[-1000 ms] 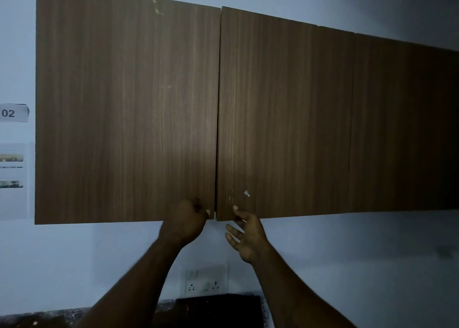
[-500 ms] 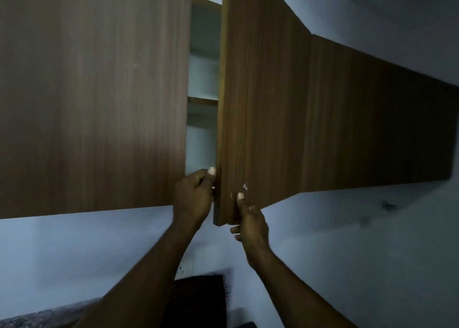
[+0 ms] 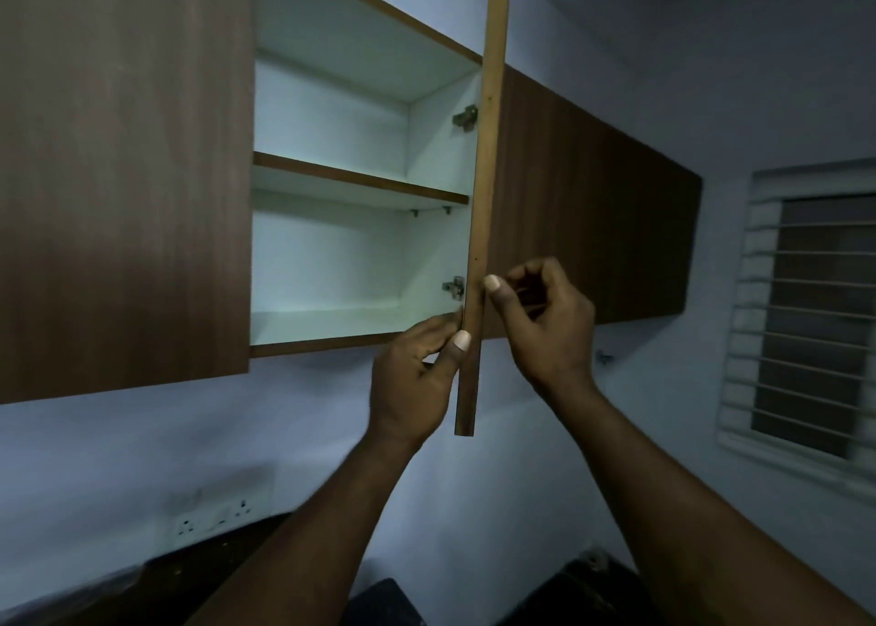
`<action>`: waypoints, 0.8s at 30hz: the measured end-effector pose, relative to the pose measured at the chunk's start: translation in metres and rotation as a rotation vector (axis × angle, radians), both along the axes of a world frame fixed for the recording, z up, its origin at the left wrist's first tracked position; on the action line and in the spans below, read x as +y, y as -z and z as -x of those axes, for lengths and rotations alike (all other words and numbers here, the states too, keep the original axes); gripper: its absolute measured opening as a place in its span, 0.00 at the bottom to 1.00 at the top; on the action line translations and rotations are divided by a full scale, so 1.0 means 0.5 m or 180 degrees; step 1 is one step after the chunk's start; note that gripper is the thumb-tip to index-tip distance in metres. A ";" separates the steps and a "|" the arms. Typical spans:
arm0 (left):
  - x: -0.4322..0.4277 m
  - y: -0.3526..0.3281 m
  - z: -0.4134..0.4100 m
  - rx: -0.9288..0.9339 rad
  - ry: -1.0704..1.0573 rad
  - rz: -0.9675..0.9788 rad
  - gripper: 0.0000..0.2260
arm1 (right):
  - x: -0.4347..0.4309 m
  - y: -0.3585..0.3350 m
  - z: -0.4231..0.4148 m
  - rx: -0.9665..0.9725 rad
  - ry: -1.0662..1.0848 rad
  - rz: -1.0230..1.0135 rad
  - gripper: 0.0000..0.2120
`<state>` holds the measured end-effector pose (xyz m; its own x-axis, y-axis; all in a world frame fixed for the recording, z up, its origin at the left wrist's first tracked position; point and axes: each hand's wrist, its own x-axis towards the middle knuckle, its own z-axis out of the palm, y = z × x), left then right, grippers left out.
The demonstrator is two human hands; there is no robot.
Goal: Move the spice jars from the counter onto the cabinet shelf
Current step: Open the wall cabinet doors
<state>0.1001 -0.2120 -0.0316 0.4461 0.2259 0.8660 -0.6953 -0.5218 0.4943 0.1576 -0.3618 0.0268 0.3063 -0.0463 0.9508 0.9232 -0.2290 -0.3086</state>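
At the wall cabinet [image 3: 118, 175], left hand [image 3: 412, 383] and right hand [image 3: 550, 327] pinching the edge-on door [image 3: 488, 151], shelf [image 3: 360, 182] behind, window [image 3: 815, 322] right.

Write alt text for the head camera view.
The left hand and right hand grip the cabinet door, which stands wide open and is seen edge-on. Inside the white cabinet, a middle shelf and a bottom shelf show no jars. The neighbouring door at left is closed; a barred window is at right.
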 end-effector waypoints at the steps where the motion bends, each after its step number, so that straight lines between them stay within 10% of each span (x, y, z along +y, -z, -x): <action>1: -0.007 0.002 -0.006 0.0012 -0.0025 -0.0073 0.22 | -0.008 -0.003 0.002 -0.0131 0.0118 0.0110 0.16; 15: -0.125 0.007 -0.114 -0.0009 -0.0341 -0.1414 0.29 | -0.167 0.002 -0.026 -0.0576 0.1271 -0.0006 0.13; 24: -0.234 0.021 -0.208 0.0090 -0.0616 -0.1883 0.34 | -0.283 0.016 -0.076 -0.1065 0.2746 0.1348 0.09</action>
<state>0.2040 -0.3290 -0.0422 0.4696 -0.2096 0.8576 -0.5517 -0.8281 0.0997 0.1954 -0.5036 0.0190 0.0429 0.2347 0.9711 0.4157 -0.8881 0.1963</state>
